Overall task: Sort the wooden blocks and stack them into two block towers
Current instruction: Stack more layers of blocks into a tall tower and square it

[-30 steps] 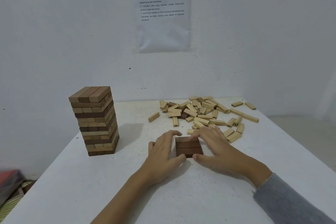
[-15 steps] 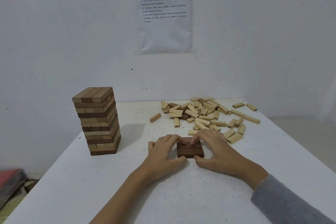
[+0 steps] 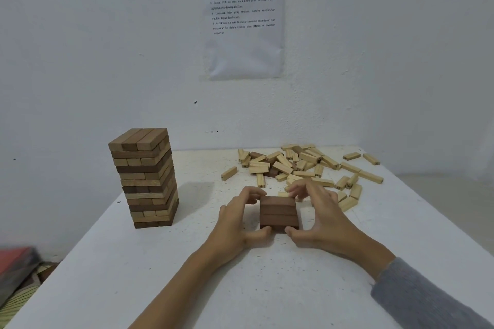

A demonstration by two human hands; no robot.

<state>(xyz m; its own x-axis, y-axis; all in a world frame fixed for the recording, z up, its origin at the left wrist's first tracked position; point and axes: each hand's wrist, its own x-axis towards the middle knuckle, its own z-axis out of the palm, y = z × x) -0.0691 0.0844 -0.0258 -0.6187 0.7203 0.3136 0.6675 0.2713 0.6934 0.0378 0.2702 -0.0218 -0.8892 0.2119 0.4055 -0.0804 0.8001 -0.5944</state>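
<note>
The wall (image 3: 80, 48) fills the upper half of the view and carries a printed sheet (image 3: 244, 16), whose text is too small to read reliably. The table (image 3: 267, 288) is white and speckled, and it butts against the wall at the far edge.

The tower (image 3: 145, 179) stands upright on the left side of the table, near the wall. Its layers mix light and dark wood, each laid crosswise to the one below it. The top layer has three light blocks lying side by side.

The pile (image 3: 302, 165) of loose light blocks lies scattered at the far right of the table, well apart from the tower. A few dark pieces show within it. One stray block (image 3: 229, 173) lies just left of the pile.

The left hand (image 3: 235, 224) and right hand (image 3: 323, 222) flank the dark blocks (image 3: 278, 212) at the table centre, in front of the pile.
- Left hand: the thumb contacts the near left corner and the curled fingers reach the far left edge. The grip is narrow and closed around the dark blocks.
- Right hand: the thumb contacts the near right corner and the fingers curl over the far right edge. These fingers are blurred. The grip is closed around the same dark blocks.

The dark blocks lie side by side as one flat square layer. Whether the layer rests fully on the table cannot be determined.

A grey sleeve (image 3: 427, 299) covers the right forearm. The left forearm is bare.
</note>
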